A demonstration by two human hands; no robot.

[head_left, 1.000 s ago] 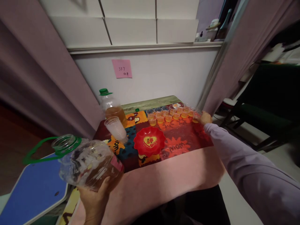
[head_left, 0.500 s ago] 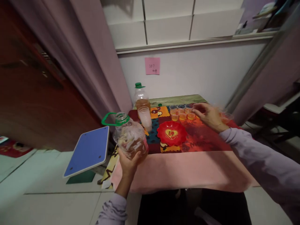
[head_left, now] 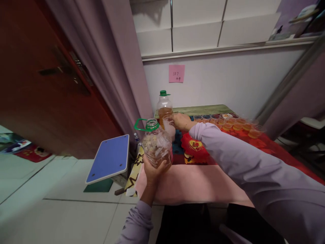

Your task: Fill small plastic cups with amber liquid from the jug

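A pink square paper note point(head_left: 176, 73) was stuck to the white wall; its handwriting looked like "337" above a smaller line too small to read. The left hand point(head_left: 153, 168) was clenched around the lower part of a clear, ribbed plastic jug point(head_left: 157, 148) with an open mouth and a green ring handle at its neck, holding it upright just off the near left corner of the counter point(head_left: 193, 183). Amber liquid sat low in the jug, and its wall looked crinkled and glossy.

The right hand point(head_left: 180, 121) reached across the counter, fingers closed on the rim of a stack of clear, frosted plastic cups point(head_left: 169, 127) standing just beside a round clear plastic bottle with a green cap point(head_left: 164, 105), half full of amber liquid.

The counter carried a smooth pink cloth at its near edge and a bright patterned cloth of red, orange and blue beyond. A red scalloped plastic plate point(head_left: 194, 145) with a yellow heart print lay partly under the lilac sleeve point(head_left: 241, 162). A row of small clear cups of orange drink point(head_left: 233, 125) ran along the far right. A blue flat board with rounded corners point(head_left: 108, 158) stood left of the counter, above the pale tiled floor.
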